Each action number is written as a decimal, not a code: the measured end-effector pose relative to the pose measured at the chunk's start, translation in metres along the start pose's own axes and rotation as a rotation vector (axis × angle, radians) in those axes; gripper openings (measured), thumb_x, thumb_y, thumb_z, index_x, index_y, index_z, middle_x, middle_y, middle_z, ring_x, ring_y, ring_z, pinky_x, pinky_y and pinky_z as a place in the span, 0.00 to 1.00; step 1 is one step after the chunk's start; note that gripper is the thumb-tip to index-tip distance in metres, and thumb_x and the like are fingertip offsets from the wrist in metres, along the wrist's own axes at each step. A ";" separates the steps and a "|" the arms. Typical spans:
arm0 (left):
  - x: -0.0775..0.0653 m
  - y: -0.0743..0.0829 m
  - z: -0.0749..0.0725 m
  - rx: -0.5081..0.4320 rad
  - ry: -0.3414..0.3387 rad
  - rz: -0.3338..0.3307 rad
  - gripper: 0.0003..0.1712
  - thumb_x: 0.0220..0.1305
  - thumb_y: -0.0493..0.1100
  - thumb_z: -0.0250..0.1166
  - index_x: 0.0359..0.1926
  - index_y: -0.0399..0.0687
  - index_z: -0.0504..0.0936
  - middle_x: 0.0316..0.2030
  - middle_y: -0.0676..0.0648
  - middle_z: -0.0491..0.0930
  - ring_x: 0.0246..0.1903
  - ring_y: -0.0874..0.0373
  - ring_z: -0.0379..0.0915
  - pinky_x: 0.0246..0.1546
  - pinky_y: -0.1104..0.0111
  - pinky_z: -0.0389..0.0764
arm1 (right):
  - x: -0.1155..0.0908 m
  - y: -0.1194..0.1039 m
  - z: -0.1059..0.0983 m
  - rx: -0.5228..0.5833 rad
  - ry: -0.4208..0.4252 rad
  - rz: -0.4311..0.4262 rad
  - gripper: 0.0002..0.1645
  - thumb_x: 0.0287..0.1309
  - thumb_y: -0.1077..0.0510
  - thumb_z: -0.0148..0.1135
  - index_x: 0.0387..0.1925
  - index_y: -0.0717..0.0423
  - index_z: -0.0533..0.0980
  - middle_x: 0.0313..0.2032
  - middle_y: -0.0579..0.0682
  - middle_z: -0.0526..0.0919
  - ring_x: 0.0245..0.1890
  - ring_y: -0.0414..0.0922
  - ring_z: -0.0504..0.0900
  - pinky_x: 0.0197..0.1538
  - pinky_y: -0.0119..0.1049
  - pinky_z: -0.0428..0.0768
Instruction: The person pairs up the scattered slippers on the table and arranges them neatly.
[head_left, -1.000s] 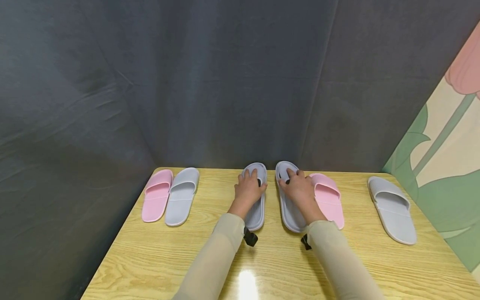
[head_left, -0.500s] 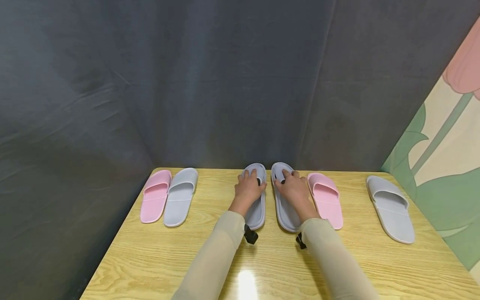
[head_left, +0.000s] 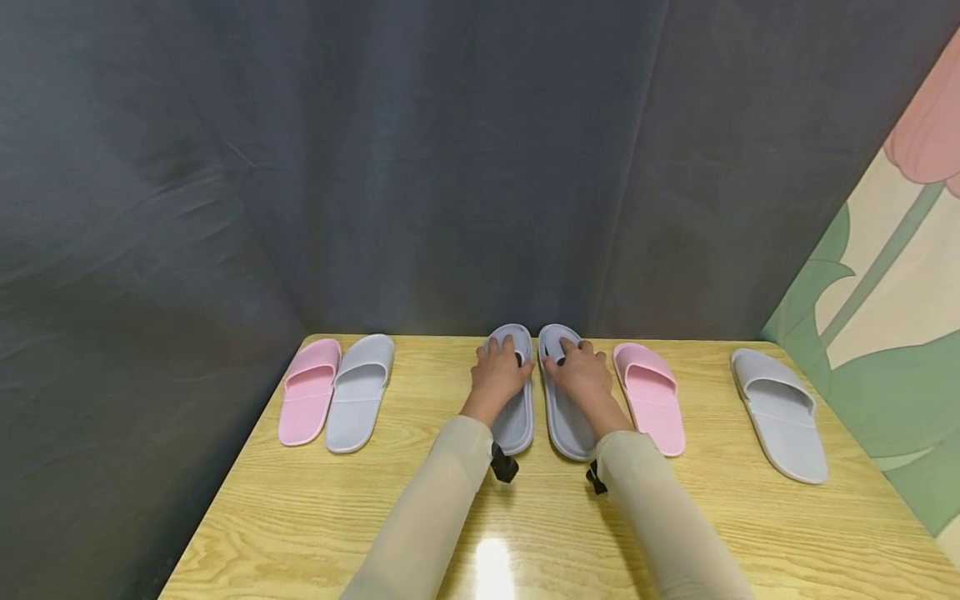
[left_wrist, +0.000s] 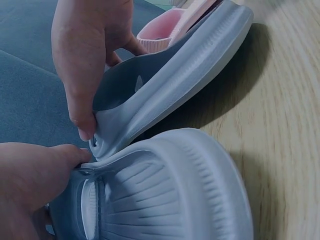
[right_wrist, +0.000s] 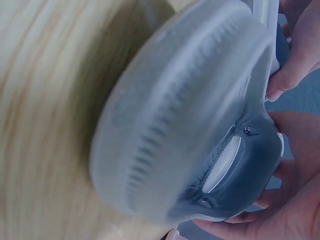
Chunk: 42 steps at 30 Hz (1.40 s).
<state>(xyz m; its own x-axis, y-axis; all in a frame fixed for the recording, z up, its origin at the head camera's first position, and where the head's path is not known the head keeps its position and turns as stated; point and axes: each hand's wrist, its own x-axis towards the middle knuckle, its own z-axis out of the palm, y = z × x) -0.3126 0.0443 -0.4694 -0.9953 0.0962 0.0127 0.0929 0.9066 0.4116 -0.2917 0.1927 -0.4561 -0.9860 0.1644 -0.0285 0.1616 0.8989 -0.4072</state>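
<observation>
Side by side at the table's back edge lie two grey-violet slippers with ridged footbeds. My left hand (head_left: 498, 373) grips the left slipper (head_left: 513, 429) over its strap, the thumb on the inner side. On the right slipper (head_left: 568, 432), my right hand (head_left: 585, 375) spans the strap the same way. The right wrist view shows this hand's thumb and fingers (right_wrist: 265, 225) on opposite sides of the strap. In the left wrist view the slippers touch or nearly touch near the thumbs. A pink slipper (head_left: 656, 408) lies just right of my right hand.
A pink slipper (head_left: 309, 400) and a light grey slipper (head_left: 358, 404) lie together at the table's left. Another light grey slipper (head_left: 787, 425) lies alone at the right. Behind the wooden table (head_left: 300, 525) hangs a dark curtain (head_left: 450, 183); a painted wall (head_left: 900, 333) stands right.
My right hand has slid its slipper leftward, closer to the left one and away from the pink slipper, and straightened it slightly. My left hand has stayed almost still on its slipper.
</observation>
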 end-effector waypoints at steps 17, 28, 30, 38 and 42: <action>0.001 0.007 -0.007 0.020 -0.153 -0.017 0.42 0.76 0.65 0.48 0.80 0.49 0.54 0.78 0.34 0.49 0.73 0.32 0.52 0.65 0.43 0.68 | 0.005 0.003 0.004 -0.021 -0.055 -0.015 0.40 0.72 0.34 0.46 0.76 0.50 0.61 0.72 0.66 0.61 0.68 0.70 0.61 0.57 0.67 0.73; 0.003 0.002 -0.007 0.151 -0.247 0.091 0.38 0.80 0.61 0.39 0.80 0.47 0.51 0.79 0.33 0.46 0.78 0.38 0.42 0.73 0.42 0.52 | 0.007 0.005 0.003 -0.078 -0.085 -0.101 0.34 0.77 0.40 0.37 0.74 0.51 0.65 0.72 0.65 0.63 0.66 0.71 0.65 0.61 0.66 0.69; 0.002 0.002 -0.005 0.154 -0.229 0.095 0.37 0.80 0.61 0.39 0.80 0.47 0.52 0.78 0.33 0.47 0.77 0.35 0.45 0.72 0.41 0.54 | 0.007 0.004 0.003 -0.088 -0.092 -0.094 0.34 0.77 0.39 0.36 0.74 0.50 0.65 0.72 0.64 0.63 0.66 0.70 0.65 0.61 0.66 0.70; 0.001 -0.001 0.002 0.220 -0.173 0.116 0.36 0.80 0.61 0.39 0.79 0.47 0.56 0.77 0.32 0.52 0.74 0.33 0.52 0.70 0.42 0.59 | 0.007 0.002 0.006 -0.135 -0.113 -0.080 0.35 0.78 0.39 0.34 0.75 0.49 0.64 0.72 0.62 0.64 0.67 0.68 0.65 0.57 0.69 0.72; 0.001 0.000 0.004 0.208 -0.163 0.095 0.36 0.80 0.61 0.39 0.79 0.48 0.56 0.77 0.32 0.51 0.72 0.28 0.53 0.70 0.43 0.60 | 0.007 0.002 0.010 -0.163 -0.100 -0.089 0.35 0.78 0.39 0.32 0.74 0.51 0.64 0.71 0.62 0.66 0.67 0.68 0.66 0.54 0.68 0.74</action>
<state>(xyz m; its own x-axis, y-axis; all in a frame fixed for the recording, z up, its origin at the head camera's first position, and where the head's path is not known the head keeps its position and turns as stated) -0.3133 0.0457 -0.4732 -0.9658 0.2340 -0.1118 0.2056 0.9537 0.2197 -0.2987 0.1919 -0.4663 -0.9946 0.0475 -0.0925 0.0701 0.9632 -0.2594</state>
